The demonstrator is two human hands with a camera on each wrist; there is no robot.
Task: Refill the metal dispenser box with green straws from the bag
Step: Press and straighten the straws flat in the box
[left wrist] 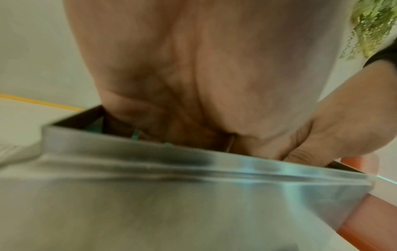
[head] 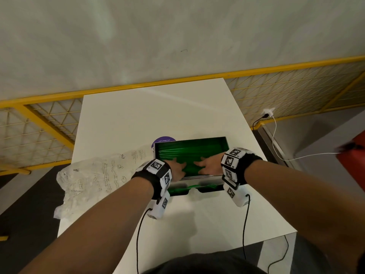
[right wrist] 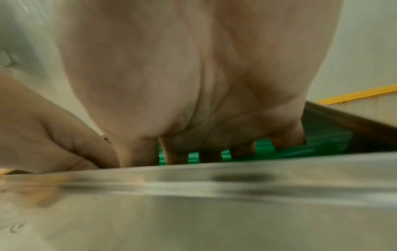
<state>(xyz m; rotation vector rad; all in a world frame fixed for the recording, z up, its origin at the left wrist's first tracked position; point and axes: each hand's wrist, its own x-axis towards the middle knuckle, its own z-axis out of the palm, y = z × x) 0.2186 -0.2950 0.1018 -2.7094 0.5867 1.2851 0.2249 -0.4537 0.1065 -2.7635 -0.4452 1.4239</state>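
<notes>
The metal dispenser box (head: 226, 142) stands open on the white table (head: 122, 119), filled with green straws (head: 189, 150). My left hand (head: 177, 167) and right hand (head: 207, 165) lie side by side inside the box, fingers spread and pressing flat on the straws. In the right wrist view the fingers (right wrist: 137, 152) rest on the green straws (right wrist: 322, 135) behind the steel wall (right wrist: 193, 203). The left wrist view shows the palm (left wrist: 193, 84) dipping past the box rim (left wrist: 150, 161). The crumpled plastic bag (head: 92, 180) lies left of the box.
A purple round sticker (head: 164, 140) peeks out behind the box. A yellow mesh fence (head: 49, 119) runs behind the table. A white cable (head: 276, 139) leads to a socket at the right, near a red object (head: 353, 161).
</notes>
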